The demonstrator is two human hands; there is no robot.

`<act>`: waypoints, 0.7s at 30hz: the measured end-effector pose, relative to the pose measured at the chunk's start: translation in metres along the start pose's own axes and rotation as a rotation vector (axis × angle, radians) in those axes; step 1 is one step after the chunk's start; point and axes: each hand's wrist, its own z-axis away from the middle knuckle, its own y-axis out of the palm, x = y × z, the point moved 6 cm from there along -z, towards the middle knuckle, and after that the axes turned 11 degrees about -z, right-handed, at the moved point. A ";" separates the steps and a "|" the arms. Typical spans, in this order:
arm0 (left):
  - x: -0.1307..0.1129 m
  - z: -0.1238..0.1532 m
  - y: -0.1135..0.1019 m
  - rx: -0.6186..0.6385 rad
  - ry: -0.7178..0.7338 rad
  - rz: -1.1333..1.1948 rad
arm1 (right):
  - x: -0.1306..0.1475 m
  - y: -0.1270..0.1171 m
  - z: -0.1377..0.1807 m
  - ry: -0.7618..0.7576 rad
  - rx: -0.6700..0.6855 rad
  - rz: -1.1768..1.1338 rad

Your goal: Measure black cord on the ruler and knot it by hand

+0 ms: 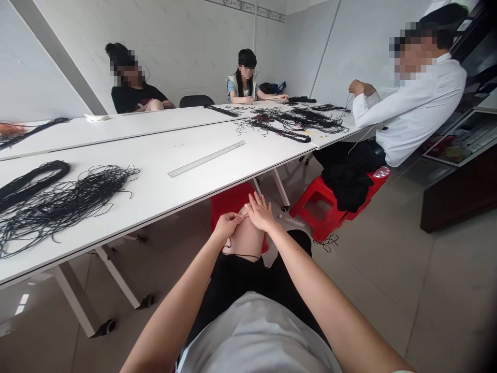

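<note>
My left hand (228, 226) is closed in a pinch on a thin black cord (244, 255), above my bare knee. Part of the cord hangs below the fingers and crosses the thigh near the hem of the black shorts. Beside it, my right hand (260, 213) lies flat on the knee (248, 235), fingers stretched out. The cord runs from the left fingertips toward this palm; whether it passes beneath cannot be made out. A red stool (225, 199) shows behind the knee, under the table edge.
On the white table (155, 194) lie a loose pile of black cords (85, 199), a looped black bundle (34, 178) and a clear ruler (207, 158). More black cords (310, 119) cover the far right end. Three people sit around it, one in white (423, 109) on red stools (324, 204).
</note>
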 end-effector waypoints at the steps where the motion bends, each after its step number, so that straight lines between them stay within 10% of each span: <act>1: 0.000 0.000 0.000 -0.001 -0.001 0.000 | 0.000 0.000 -0.001 0.002 0.001 -0.002; 21: -0.003 -0.004 -0.002 -0.078 0.005 0.011 | 0.000 -0.006 -0.009 0.008 0.017 -0.017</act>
